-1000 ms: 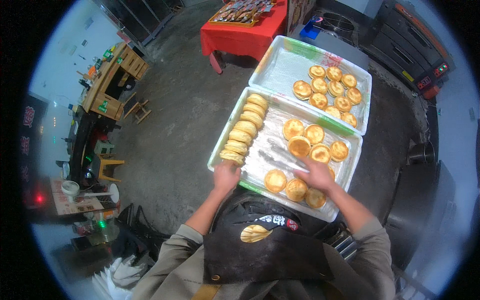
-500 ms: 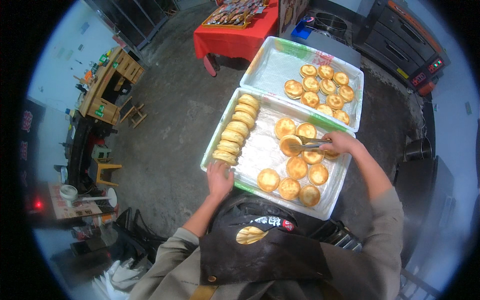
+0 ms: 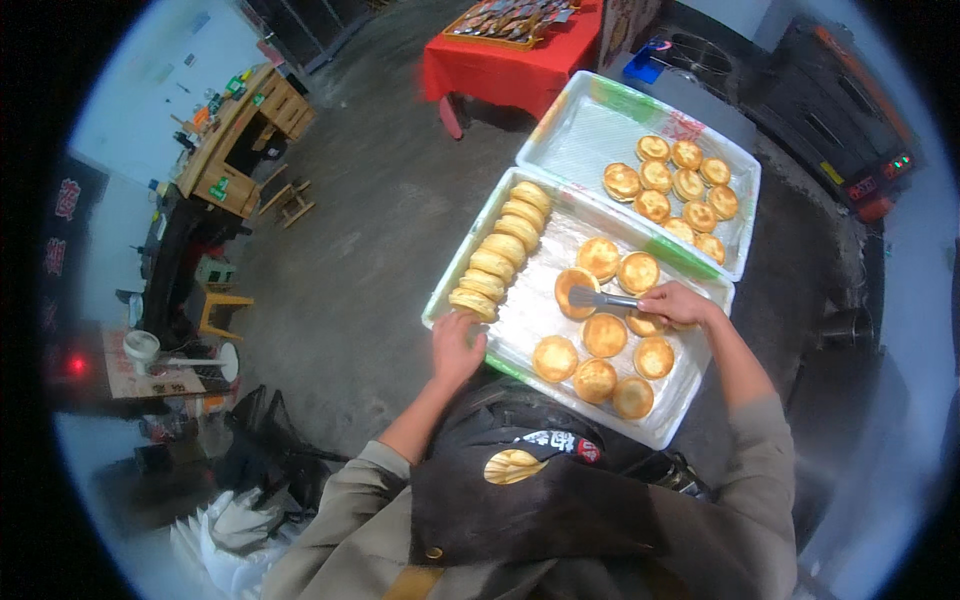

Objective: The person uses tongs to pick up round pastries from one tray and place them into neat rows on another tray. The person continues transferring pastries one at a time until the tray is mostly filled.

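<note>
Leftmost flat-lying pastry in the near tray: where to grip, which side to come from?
I'd take the pastry by its side edge, coming down from its left. It's a round disc lying flat; the near tray is bare on that side, while other pastries crowd its right.

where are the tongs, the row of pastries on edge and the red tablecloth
Tongs (image 3: 613, 299): head view, middle of the metal length.
Row of pastries (image 3: 506, 249): head view, side of a pastry midway along.
Red tablecloth (image 3: 508, 78): head view, hanging front.
</note>
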The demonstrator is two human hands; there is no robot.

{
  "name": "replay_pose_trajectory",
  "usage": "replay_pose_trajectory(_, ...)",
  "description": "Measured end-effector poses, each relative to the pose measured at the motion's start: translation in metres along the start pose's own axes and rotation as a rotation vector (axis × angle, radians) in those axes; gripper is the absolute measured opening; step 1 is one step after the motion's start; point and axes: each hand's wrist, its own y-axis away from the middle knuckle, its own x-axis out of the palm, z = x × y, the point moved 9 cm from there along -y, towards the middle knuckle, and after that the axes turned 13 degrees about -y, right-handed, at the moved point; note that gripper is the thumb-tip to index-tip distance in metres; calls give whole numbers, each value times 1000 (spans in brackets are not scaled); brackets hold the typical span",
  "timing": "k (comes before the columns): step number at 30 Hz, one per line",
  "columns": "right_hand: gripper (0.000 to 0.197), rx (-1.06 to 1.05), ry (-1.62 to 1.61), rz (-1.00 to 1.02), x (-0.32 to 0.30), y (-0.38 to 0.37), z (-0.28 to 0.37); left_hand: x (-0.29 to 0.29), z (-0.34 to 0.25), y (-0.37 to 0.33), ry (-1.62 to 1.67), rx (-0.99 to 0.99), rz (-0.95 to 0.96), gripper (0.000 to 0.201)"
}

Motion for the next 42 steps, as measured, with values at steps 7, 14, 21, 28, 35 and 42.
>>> replay_pose_trajectory(7,39,120,-496,380,141,4,-23,2,40,-38,137,-105,246,29)
replay_pose_trajectory(14,46,408,-1004,634,238,-9,-9,-1,47,-50,172,-171,306,29)
replay_pose_trajectory(21,53,796,-1455,781,296,-52,-11,-48,34,-27,182,-12,-124,20)
replay_pose_trajectory(28,57,643,-1450,866,295,-52,13,-56,-31,23,141,398,-73,18)
replay_pose_trajectory(35,62,313,-1442,655,210,-18,14,-4,-58,18,15,418,339,38)
replay_pose_trajectory(42,62,162,-1593,418,165,9,-30,15,-56,9,-227,462,430,51)
